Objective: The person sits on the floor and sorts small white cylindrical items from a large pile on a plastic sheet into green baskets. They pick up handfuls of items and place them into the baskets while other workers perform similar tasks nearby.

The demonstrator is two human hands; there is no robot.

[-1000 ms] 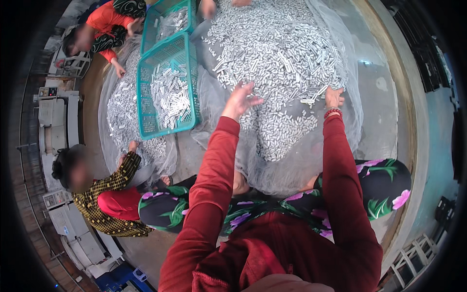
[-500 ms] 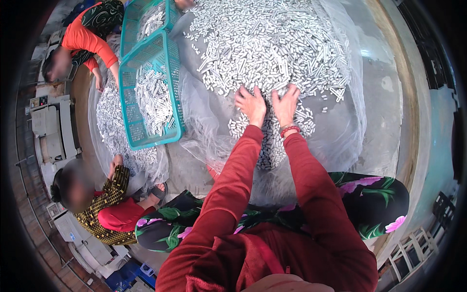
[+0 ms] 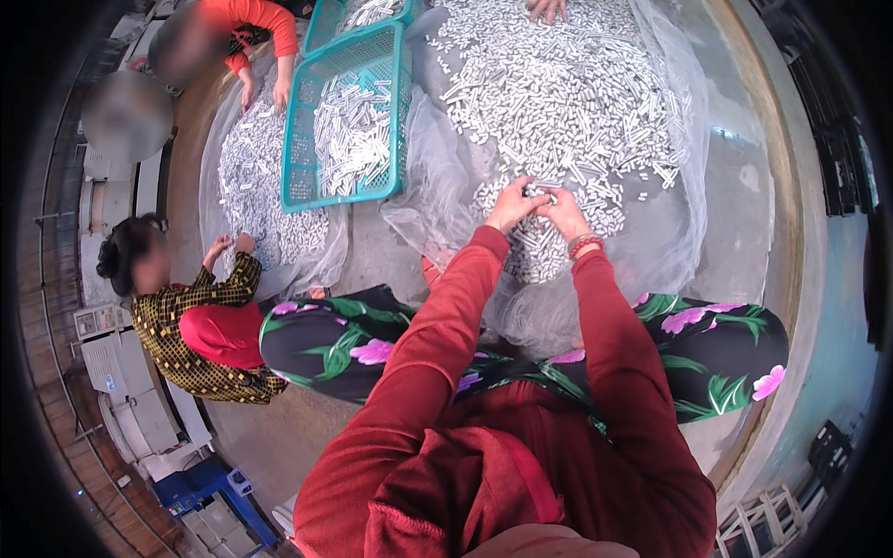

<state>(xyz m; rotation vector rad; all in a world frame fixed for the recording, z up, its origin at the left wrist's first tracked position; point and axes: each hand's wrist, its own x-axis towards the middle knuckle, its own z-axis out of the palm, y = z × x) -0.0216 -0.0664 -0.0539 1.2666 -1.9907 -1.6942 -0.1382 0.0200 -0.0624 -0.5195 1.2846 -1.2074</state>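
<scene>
My left hand (image 3: 511, 205) and my right hand (image 3: 566, 218), which wears a red bead bracelet, meet over the near part of a wide heap of small silvery-white cylinders (image 3: 558, 121). Fingers of both hands are curled in toward each other, tips nearly touching. Whatever lies between them is too small and too covered to make out. More of the cylinders lie just below my hands, toward me, on a sheer white net cloth (image 3: 662, 244) spread over the floor.
To the left stands a teal plastic basket (image 3: 402, 149) holding longer silvery sticks, with a second basket (image 3: 316, 26) behind it. Two people work at another pile (image 3: 256, 167) further left. Another person's hand (image 3: 547, 9) reaches in at the far edge of my heap.
My hands have drawn together from a spread position, their fingers curling inward. The view has shifted, and another person's hand now shows at the heap's far edge.
</scene>
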